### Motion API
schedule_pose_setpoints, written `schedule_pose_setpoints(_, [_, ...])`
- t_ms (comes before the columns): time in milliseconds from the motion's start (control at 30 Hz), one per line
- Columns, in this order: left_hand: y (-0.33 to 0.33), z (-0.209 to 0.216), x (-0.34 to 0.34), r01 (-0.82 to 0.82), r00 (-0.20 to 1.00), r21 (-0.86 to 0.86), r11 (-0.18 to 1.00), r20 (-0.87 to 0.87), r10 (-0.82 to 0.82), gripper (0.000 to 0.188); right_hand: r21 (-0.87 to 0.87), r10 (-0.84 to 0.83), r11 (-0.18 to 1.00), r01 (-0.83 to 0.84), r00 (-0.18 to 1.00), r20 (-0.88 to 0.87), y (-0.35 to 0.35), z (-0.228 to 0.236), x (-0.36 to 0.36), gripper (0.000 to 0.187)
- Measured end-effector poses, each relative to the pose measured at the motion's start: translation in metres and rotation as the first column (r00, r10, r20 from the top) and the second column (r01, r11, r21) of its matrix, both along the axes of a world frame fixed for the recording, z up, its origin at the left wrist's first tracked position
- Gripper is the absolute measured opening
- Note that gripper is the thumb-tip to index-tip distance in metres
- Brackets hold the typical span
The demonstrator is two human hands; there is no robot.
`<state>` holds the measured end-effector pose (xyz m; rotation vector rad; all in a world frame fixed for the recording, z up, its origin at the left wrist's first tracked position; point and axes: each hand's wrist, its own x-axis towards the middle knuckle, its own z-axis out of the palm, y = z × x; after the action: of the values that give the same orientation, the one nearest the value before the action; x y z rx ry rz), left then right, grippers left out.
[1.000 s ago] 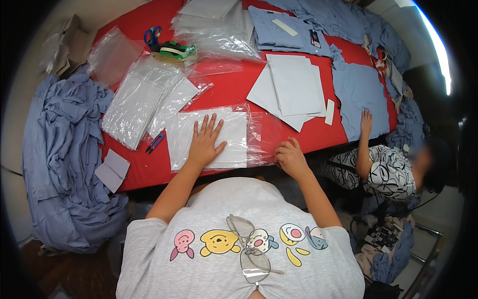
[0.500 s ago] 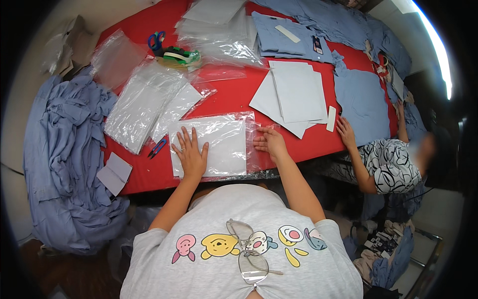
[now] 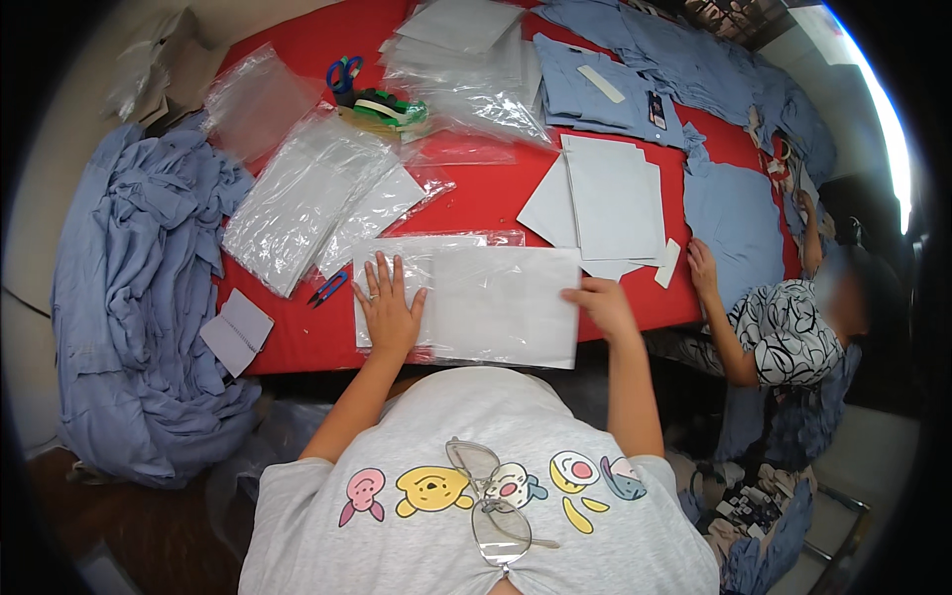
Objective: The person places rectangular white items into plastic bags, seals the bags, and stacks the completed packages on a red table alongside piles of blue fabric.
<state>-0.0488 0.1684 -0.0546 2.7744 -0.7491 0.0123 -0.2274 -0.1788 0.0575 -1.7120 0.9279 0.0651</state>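
You're pinning the slippery clear bag [image 3: 416,288] flat at the red table's [image 3: 476,203] near edge with your spread left hand [image 3: 389,309] while your right hand [image 3: 607,305] is pinching the light, stiff-looking white card [image 3: 506,307] by its right edge, so keep gripping there.

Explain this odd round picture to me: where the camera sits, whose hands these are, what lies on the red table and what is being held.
The camera is worn on a person's head and looks down, so its wide lens bends the edges into a circle. The two forearms coming up from the bottom are that person's own. The left hand lies flat on a clear plastic bag. The right hand grips the edge of a white card sheet lying over the bag. On the red table there are also piles of clear bags, a stack of white sheets, blue-handled scissors and folded blue shirts. A heap of blue cloth lies at the left. Another person's hand works at the right.
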Motion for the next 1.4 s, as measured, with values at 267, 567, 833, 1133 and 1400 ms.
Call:
schedule_pose_setpoints(267, [-0.004, 0.003, 0.002, -0.005, 1.000, -0.009, 1.000, -0.010, 0.005, 0.086, 0.225, -0.585, 0.805, 0.550, 0.669, 0.458, -0.139, 0.054, -0.104, 0.017])
schedule_pose_setpoints(567, [-0.056, 0.028, -0.025, 0.683, 0.725, -0.090, 0.725, -0.030, -0.688, 0.081, 0.241, -0.631, 0.773, 0.587, 0.750, 0.197, -0.091, -0.079, -0.036, 0.026])
schedule_pose_setpoints(833, [-0.095, 0.015, -0.032, 0.631, 0.773, -0.070, 0.773, -0.020, -0.634, 0.083, -0.022, -0.532, 0.847, 0.532, 0.847, 0.001, 0.076, -0.123, -0.110, 0.032])
schedule_pose_setpoints(1133, [-0.112, 0.020, -0.043, 0.784, 0.617, -0.048, 0.619, -0.049, -0.785, 0.083, 0.180, -0.425, 0.902, 0.393, 0.882, 0.204, 0.076, -0.100, -0.105, 0.015])
schedule_pose_setpoints(1400, [-0.129, 0.029, -0.037, 0.652, 0.749, -0.142, 0.745, -0.034, -0.662, 0.078, -0.698, 0.177, 0.710, 0.091, 0.937, 0.302, 0.092, -0.032, -0.043, 0.015])
